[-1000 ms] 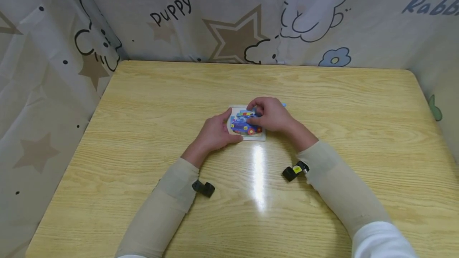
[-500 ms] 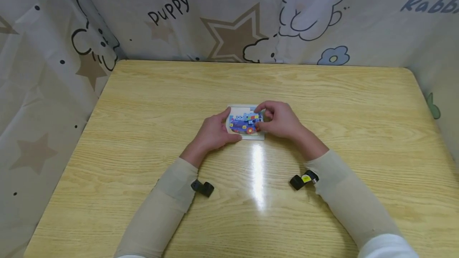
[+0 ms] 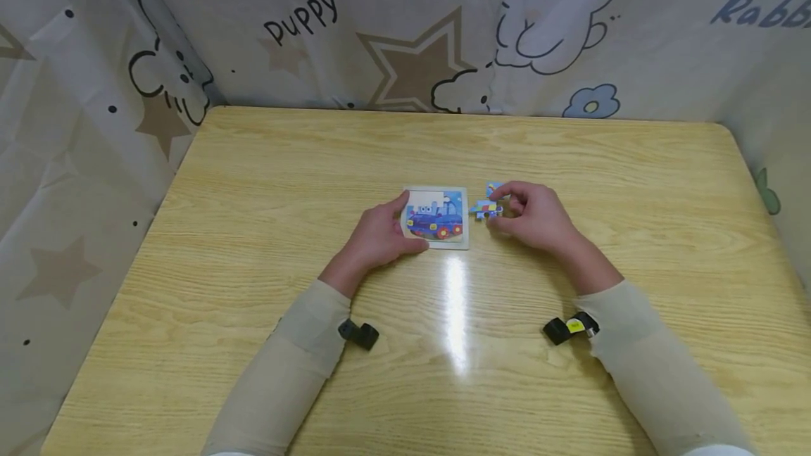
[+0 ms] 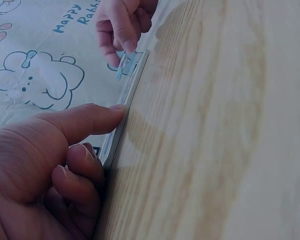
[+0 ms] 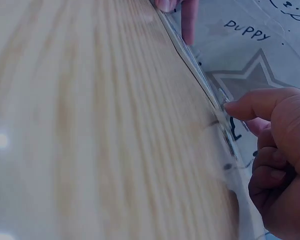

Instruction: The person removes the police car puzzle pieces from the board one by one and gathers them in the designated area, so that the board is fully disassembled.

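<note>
In the head view the left hand (image 3: 380, 234) grips the left side of a puzzle board (image 3: 465, 236), its thumb at the near edge; the left wrist view shows that thumb against the board's rim (image 4: 121, 122). The board shows a blue car with eyes and red wheels, and a pale gap at its upper left. Just right of the board, the right hand (image 3: 538, 217) pinches a colourful puzzle piece (image 3: 486, 210) between thumb and forefinger. Its other fingers are curled in the right wrist view (image 5: 285, 160). Another blue piece (image 3: 493, 189) lies behind the pinched one, partly covered by the fingers.
A wooden table (image 3: 253, 181) bears the board and pieces. Patterned cloth (image 3: 304, 76) with stars and animals hangs behind it and at both sides. Small black devices sit at the left wrist (image 3: 359, 334) and right wrist (image 3: 570, 328).
The right hand has moved right, off the board, carrying the piece with it. More of the car picture and the pale gap now show. The left hand and board have stayed put.
</note>
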Demonstrator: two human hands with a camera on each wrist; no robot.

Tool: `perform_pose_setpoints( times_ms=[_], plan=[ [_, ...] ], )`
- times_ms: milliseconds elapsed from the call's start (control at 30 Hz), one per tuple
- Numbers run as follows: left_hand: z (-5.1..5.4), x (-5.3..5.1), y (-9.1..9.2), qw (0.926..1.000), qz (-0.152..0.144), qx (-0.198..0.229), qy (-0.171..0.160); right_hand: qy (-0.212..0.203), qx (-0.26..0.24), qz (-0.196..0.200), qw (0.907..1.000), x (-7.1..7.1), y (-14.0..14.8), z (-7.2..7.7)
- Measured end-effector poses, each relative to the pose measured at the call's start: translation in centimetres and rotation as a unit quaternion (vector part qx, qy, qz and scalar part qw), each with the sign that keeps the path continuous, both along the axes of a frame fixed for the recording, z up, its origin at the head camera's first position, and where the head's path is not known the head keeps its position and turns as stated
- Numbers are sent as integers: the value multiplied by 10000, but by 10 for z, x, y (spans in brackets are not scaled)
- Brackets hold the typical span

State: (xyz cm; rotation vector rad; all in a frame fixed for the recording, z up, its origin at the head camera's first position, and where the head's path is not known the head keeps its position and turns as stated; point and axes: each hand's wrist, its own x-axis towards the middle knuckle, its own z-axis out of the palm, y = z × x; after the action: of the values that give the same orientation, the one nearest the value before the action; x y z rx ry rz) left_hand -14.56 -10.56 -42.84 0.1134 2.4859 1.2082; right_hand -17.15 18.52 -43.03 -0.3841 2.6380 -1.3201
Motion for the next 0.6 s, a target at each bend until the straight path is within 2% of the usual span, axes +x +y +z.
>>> perform_pose_setpoints(
  times_ms=[300,600],
  plan=[
    [1,1,1,9999,55,9,-148,-57,253,-448,9987,1,25,5],
    [3,2,2,9998,86,-84,-129,65,302,-554,9980,-7,46,5]
  ],
)
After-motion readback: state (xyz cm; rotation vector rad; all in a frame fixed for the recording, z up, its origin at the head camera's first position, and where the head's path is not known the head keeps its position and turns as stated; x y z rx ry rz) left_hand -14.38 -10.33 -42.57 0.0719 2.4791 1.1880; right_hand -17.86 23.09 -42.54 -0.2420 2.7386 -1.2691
